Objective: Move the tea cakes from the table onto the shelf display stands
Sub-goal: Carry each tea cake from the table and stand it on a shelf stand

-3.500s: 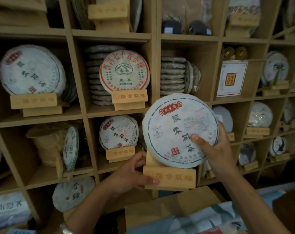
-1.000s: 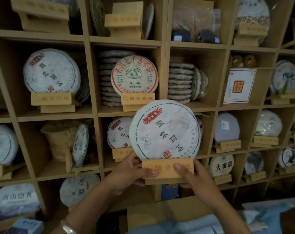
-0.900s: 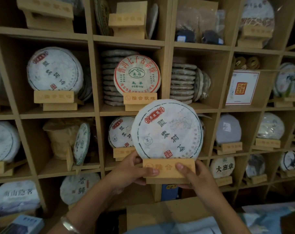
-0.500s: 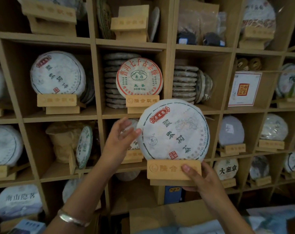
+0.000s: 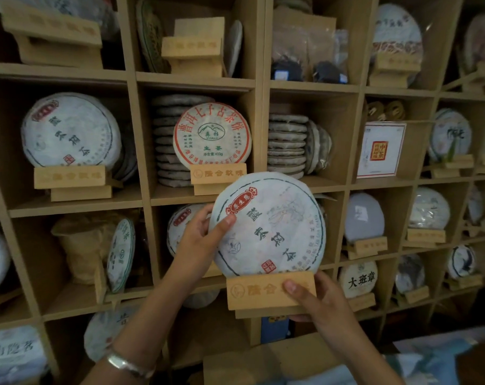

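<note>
Tea cake (image 5: 269, 225) sits upright in the wooden display stand (image 5: 271, 294), and you're holding the pair in the air in front of the shelf (image 5: 196, 81), not yet set into a cubby. Change from half a second ago: your left hand (image 5: 199, 237) was open and reaching toward the cake's left rim; now it's closed on that rim, thumb on the wrapper face, fingers behind. A second ago both hands were on the stand, so the left has moved up to steady or square the cake. Right hand (image 5: 316, 301) is wrapped around the stand's right end, thumb across the engraved front, and carries the weight.

My read: cake is seated, you're trimming its rotation so the label reads straight. Placement is what's left. The middle cubby behind your left hand already has a cake on a stand (image 5: 180, 226), partly hidden; can't tell which cubby is the target. Watch for the cake tipping off the stand's slot when you release the rim.
</note>
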